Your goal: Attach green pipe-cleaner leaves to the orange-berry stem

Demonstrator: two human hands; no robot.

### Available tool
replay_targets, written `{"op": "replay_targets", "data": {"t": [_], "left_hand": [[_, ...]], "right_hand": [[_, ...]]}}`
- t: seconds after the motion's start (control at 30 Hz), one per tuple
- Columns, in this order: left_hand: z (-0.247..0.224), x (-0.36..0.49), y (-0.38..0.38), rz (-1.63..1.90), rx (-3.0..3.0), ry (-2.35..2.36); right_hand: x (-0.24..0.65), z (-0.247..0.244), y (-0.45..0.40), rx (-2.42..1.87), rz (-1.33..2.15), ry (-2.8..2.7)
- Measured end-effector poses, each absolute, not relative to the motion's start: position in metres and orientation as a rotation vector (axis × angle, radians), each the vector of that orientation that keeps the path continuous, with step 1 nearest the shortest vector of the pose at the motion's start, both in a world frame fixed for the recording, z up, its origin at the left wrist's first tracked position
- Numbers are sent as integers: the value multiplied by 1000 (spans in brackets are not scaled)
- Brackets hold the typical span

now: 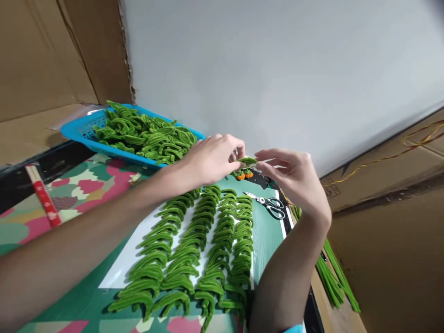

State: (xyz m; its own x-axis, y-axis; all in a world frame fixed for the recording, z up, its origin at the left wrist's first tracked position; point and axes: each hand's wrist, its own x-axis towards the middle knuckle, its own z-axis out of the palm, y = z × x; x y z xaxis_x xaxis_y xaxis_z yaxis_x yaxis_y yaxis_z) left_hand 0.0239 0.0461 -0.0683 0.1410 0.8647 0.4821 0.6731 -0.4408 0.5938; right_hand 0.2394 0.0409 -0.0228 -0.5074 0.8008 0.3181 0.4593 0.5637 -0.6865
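Note:
A fuzzy green chenille leaf [247, 161] spans the gap between my hands, above the far end of the table. My left hand [211, 159] pinches its left end between thumb and fingers. At the other end, the fingertips of my right hand [294, 173] close on its tip. Below lie several rows of similar bent green chenille pieces [194, 236] on a white sheet [120, 266]. A blue plastic basket [78, 132] at the far left holds a heap of more such pieces [149, 134], partly hidden behind my left hand.
Scissors [268, 202] with black handles lie right of the rows. Small orange flower-like pieces [244, 175] sit beneath my hands. A red-wrapped bundle of sticks [45, 196] rests at left, green stems [333, 277] at right. Cardboard [41, 55] and a pale wall [277, 69] border the table.

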Motion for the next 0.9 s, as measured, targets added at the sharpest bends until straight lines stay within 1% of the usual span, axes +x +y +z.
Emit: {"op": "replay_targets", "data": {"t": [0.2,0.43,0.5,0.57,0.73,0.9], "left_hand": [[-78,26,47,1096,2265,1504],[-80,23,49,1043,2278,1552],[-77,20,49,1081,2266,1546],[-71,14,50,1159,2237,1561],[-58,-7,52,1262,2239,1653],[-54,-21,54,1238,2369,1681]], "right_hand": [[230,-41,62,-1129,684,-2235],[227,-56,85,-1166,676,-2340],[235,-68,97,-1267,765,-2357],[247,-84,109,-1477,969,-2324],[286,-126,130,-1720,1327,-2126],[303,-143,134,-1840,1472,-1933]]}}
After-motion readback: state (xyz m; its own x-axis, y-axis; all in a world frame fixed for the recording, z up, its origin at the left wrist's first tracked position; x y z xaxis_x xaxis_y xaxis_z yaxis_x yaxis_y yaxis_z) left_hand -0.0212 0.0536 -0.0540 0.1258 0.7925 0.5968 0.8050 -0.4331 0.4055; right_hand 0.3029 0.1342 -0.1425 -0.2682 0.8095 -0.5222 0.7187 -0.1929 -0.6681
